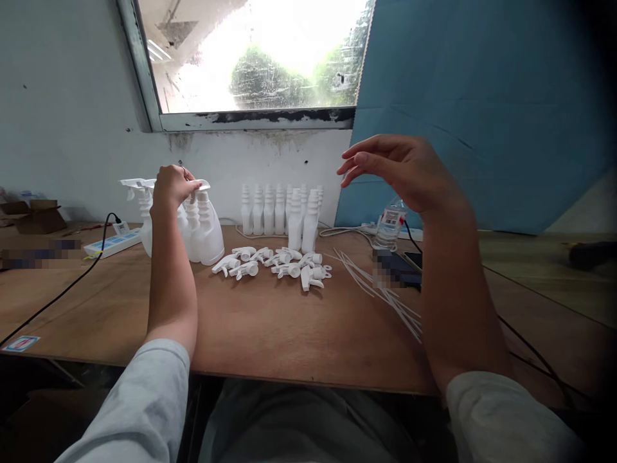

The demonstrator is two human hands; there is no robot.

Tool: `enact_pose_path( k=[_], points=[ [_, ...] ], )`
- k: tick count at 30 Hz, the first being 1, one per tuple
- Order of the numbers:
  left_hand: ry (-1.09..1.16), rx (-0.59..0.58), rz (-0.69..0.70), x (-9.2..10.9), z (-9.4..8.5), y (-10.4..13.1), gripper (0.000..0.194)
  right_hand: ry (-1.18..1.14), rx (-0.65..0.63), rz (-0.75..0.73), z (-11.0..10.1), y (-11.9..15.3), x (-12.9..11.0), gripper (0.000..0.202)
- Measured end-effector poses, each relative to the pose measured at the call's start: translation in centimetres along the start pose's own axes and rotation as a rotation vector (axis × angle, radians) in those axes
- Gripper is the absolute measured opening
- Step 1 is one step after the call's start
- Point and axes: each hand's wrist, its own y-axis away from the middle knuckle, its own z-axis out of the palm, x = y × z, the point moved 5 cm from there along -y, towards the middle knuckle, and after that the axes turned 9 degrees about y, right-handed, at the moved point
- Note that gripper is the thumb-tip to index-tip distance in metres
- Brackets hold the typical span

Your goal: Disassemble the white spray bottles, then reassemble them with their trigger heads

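My left hand [172, 185] is closed on a white spray head [204, 184] at the top of a white bottle [209, 235], at the right end of a group of bottles on the left. Behind my wrist, another spray head [137, 185] tops a bottle. My right hand [380, 162] is raised at the right with fingers apart and nothing in them. Several loose white spray heads [286, 262] lie mid-table, and several bottles without heads [279, 209] stand upright behind them.
Thin white tubes [376, 283] lie on the wooden table [270, 334] at the right. Beyond them are a clear water bottle [389, 225] and a phone [413, 260]. A power strip [113, 243] with a black cable lies left, near a cardboard box [41, 217].
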Motion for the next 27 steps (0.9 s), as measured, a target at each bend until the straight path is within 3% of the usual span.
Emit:
enact_pose_path(
  k=[27],
  points=[
    [-0.058,0.089,-0.105,-1.4,0.5,-0.5,0.035,-0.002,-0.067,0.051,0.5,0.2,0.0,0.026]
  ],
)
